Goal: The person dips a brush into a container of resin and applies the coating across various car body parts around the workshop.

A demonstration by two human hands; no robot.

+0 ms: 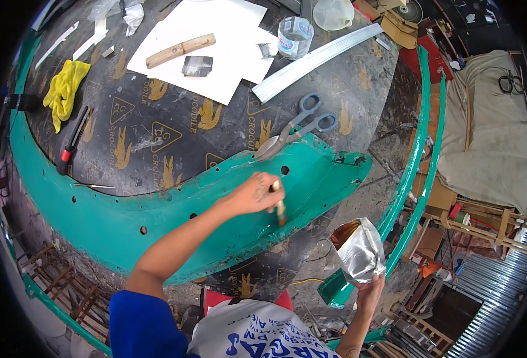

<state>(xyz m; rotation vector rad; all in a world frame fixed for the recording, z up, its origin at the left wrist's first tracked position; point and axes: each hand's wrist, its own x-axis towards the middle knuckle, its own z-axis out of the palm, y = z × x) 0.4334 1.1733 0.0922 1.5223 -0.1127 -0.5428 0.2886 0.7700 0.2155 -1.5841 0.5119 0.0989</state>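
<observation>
A long curved green panel (105,218) with several holes and worn, chipped edges lies across the dark board. Above its right part, my left hand (254,193) is closed round the handle of a paintbrush (280,213). The bristles touch the green surface, where a wet shine shows. To the right, past the panel's near edge, my right hand (371,289) grips a silvery foil container (362,253) from below. Brown liquid or staining shows inside its opening.
Scissors (296,126) rest over the panel's far edge. Beyond lie white sheets (186,18), a wooden stick (181,51), a clear plastic tub (295,37) and a pale strip (317,62). Yellow gloves (66,92) and a black-and-red tool (72,143) are left. Glossy green strips (415,161) stand right.
</observation>
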